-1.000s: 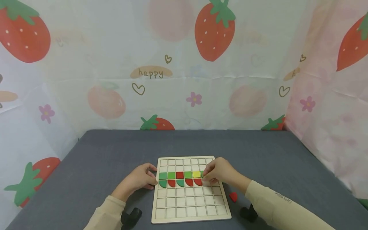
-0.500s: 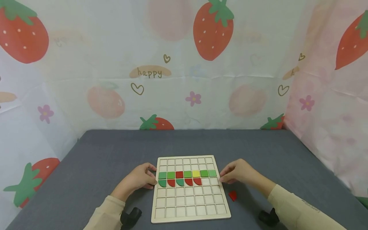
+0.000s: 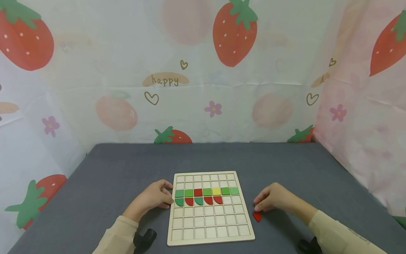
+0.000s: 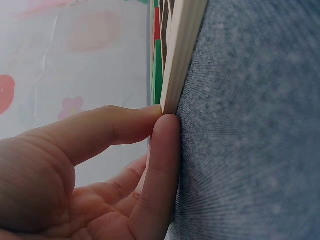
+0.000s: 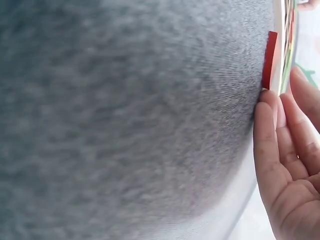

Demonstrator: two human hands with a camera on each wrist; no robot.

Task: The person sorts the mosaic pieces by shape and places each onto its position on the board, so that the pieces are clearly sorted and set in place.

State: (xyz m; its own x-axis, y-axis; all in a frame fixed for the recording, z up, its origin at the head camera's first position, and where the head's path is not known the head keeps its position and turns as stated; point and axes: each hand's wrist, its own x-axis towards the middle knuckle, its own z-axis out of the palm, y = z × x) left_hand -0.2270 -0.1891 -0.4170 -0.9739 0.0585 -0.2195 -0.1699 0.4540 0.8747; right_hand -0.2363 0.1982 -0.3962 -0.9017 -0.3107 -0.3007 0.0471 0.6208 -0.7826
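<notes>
A pale wooden grid board [image 3: 200, 243] lies on the table. One row holds square tiles in greens, red and yellow, and the row below has quarter-round green and red tiles [image 3: 208, 200]. My left hand [image 3: 153, 194] holds the board's left edge, thumb and a finger against it in the left wrist view. Right of the board, a loose red tile [image 3: 257, 216] rests on the cloth. My right hand [image 3: 275, 198] is just above it, fingers slightly bent; in the right wrist view the fingertips [image 5: 267, 97] meet the end of the red tile [image 5: 270, 60].
A dark grey cloth [image 3: 127, 162] covers the table. Behind it and at both sides hang white and pink curtains [image 3: 203, 70] printed with strawberries. Black straps or mounts [image 3: 144, 240] sit at the wrists.
My right hand has left the board's right side, uncovering two green squares at the row's end, and moved right and down to the loose red tile. The left hand stays put.
</notes>
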